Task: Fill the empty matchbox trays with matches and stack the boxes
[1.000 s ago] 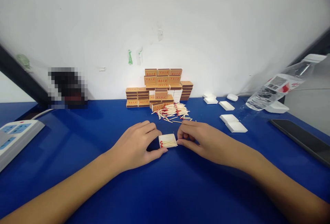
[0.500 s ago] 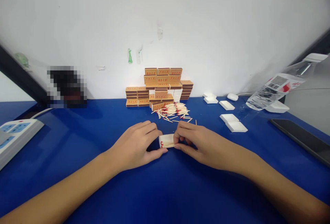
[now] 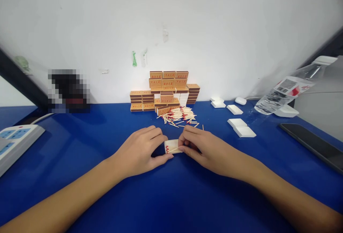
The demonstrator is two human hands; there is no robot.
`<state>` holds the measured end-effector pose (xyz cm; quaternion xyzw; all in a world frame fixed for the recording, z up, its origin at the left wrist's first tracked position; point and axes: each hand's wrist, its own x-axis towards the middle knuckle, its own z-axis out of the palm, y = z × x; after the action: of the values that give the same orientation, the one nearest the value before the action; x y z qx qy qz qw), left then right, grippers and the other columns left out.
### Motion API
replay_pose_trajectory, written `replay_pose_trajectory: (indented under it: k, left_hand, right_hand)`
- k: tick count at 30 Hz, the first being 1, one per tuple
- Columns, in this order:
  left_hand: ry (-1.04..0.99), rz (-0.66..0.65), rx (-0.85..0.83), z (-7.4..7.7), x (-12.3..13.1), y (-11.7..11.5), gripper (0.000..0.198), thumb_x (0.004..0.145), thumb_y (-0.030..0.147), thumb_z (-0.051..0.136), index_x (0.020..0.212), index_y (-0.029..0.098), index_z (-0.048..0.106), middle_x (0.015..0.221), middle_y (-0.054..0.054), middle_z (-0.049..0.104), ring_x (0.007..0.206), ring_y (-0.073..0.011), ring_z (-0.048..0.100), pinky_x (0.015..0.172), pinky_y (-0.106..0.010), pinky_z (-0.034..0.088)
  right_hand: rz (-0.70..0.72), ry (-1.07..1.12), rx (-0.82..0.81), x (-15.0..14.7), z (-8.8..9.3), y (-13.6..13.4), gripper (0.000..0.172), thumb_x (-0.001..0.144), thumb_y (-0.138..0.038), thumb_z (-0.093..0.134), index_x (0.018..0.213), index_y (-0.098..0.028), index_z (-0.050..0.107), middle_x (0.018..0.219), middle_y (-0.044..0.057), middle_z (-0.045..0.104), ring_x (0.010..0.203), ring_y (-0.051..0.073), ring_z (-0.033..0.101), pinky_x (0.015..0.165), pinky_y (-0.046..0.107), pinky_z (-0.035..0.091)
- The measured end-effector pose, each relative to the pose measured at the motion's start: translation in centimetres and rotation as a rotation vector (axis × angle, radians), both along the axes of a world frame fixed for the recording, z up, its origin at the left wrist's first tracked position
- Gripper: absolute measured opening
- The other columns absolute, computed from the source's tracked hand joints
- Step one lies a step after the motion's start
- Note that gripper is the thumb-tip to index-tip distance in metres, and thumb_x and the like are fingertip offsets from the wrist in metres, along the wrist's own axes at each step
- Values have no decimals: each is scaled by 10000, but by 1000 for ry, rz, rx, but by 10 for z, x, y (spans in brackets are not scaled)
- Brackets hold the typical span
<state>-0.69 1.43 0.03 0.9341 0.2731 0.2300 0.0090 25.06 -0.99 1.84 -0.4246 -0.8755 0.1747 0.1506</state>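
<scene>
A small white matchbox tray lies on the blue table in front of me, with a few red-tipped matches along its near side. My left hand steadies the tray's left end, thumb at the near corner and fingers at the far one. Over the right end of the tray, my right hand is closed in a pinch on a match, whose head points left. The fingers hide that end of the tray. Beyond both hands lies a loose heap of matches.
Stacked orange-brown matchboxes stand against the wall behind the heap. Several white trays lie at the right, near a leaning water bottle and a black phone. A power strip sits at the left edge.
My right hand has shifted slightly left over the tray with the match. The matches inside now lie a little differently, one more slanted. My left hand has stayed in place.
</scene>
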Motion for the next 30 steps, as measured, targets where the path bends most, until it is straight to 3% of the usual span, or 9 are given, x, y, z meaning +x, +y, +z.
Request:
replay_pose_trajectory:
  k: [6,14,23,26,28,30]
  left_hand:
    - [-15,-5,12,0,1,0,299,984,420,703,1090,141,693,946,-63,700,866,-229,649,765,-377,552]
    - [-7,15,47,2,1,-1,300,987,424,700,1104,147,689,949,-68,700,859,-232,648,772,-374,544]
    - [34,22,-5,-1,0,1,316,987,454,693,1085,154,702,949,-65,698,876,-241,657,782,-388,551]
    - [40,33,-24,-1,-1,2,309,989,465,689,1062,166,712,955,-63,701,887,-241,662,789,-389,556]
    - [24,35,-16,1,0,1,311,992,466,685,1073,167,711,971,-66,709,897,-239,660,806,-392,557]
    - [7,38,3,2,1,0,314,1000,464,674,1086,164,707,981,-70,712,892,-237,651,809,-397,555]
  right_hand:
    - [1,86,74,-4,1,-1,120,1045,-190,566,1084,-211,678,1061,46,637,786,154,621,723,314,487]
    - [47,53,91,-4,-4,0,177,1052,-175,547,1027,-182,722,1034,61,638,814,170,637,748,330,512]
    - [86,64,86,-1,5,-1,194,1045,-229,586,1072,-233,777,1024,53,648,775,148,623,718,299,486]
    - [-66,101,215,19,13,12,182,1028,-260,593,1013,-223,770,950,54,687,791,169,637,708,297,472]
    - [-280,36,298,36,16,24,188,1006,-275,597,912,-210,746,854,48,698,714,173,610,654,304,433]
    - [-486,-108,236,50,14,35,211,984,-314,616,837,-209,726,778,46,707,663,186,598,613,317,396]
